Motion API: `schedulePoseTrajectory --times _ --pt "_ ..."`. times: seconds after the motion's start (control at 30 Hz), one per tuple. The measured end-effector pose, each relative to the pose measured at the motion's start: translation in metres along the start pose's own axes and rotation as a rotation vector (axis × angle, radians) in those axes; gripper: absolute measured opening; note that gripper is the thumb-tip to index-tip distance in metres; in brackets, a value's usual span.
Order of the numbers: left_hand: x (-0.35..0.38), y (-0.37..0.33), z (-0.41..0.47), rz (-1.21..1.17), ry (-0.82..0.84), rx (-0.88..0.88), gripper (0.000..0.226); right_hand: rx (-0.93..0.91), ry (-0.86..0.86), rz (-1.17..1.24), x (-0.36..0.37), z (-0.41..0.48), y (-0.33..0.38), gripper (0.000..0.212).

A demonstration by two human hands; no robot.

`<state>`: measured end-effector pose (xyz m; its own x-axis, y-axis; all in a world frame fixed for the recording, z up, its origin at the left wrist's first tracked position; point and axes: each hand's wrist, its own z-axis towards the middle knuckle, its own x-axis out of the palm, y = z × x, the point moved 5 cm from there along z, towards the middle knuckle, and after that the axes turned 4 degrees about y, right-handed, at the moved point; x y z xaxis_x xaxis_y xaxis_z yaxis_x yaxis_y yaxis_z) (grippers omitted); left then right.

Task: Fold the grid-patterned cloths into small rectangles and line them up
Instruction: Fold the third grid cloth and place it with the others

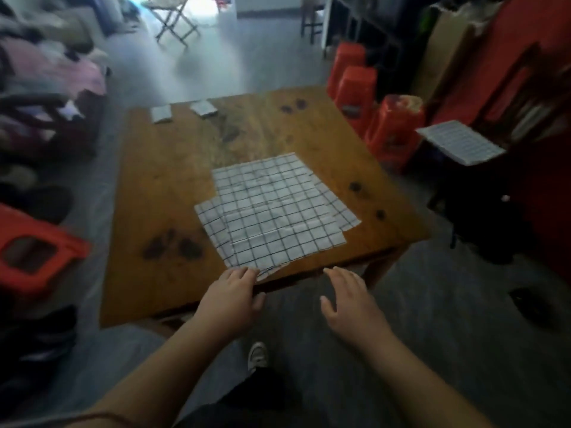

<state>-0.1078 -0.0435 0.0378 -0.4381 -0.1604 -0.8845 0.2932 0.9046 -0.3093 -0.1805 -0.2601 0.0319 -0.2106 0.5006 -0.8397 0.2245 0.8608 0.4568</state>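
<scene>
A loose pile of white grid-patterned cloths (278, 211) lies spread flat on the near part of the wooden table (173, 186). My left hand (230, 299) reaches its fingertips to the pile's near corner at the table's front edge; whether it pinches the cloth is unclear. My right hand (350, 299) hovers with fingers spread just off the table's front edge, touching nothing. Two small folded cloths, one (161, 114) beside the other (204, 108), lie side by side at the table's far left edge.
More grid cloth (460, 142) lies on a dark chair to the right. Orange plastic stools (394, 128) stand off the table's right far corner, and another orange stool (34, 251) at left. My shoe (258, 355) shows on the grey floor below.
</scene>
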Motion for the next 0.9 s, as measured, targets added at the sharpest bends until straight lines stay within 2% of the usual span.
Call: schedulePoseTrajectory --times 0.2,0.37,0.5,0.73,0.9 --pt "0.001 0.063 0.032 -0.113 -0.035 -0.120 0.056 -0.132 0.112 0.011 0.021 0.076 0.045 0.058" --pt "0.010 0.094 0.090 -0.117 0.018 -0.042 0.051 -0.073 0.147 0.022 0.041 0.148 0.055 0.049" --pt "0.024 0.099 0.136 -0.111 0.026 0.025 0.048 0.016 0.103 0.029 0.047 0.190 0.031 0.039" --pt "0.058 0.101 0.175 -0.077 0.026 0.060 0.043 0.105 0.141 -0.171 0.043 0.239 -0.039 0.038" --pt "0.080 0.110 0.175 -0.054 -0.041 0.050 0.037 0.073 0.188 -0.317 0.050 0.251 -0.070 0.040"
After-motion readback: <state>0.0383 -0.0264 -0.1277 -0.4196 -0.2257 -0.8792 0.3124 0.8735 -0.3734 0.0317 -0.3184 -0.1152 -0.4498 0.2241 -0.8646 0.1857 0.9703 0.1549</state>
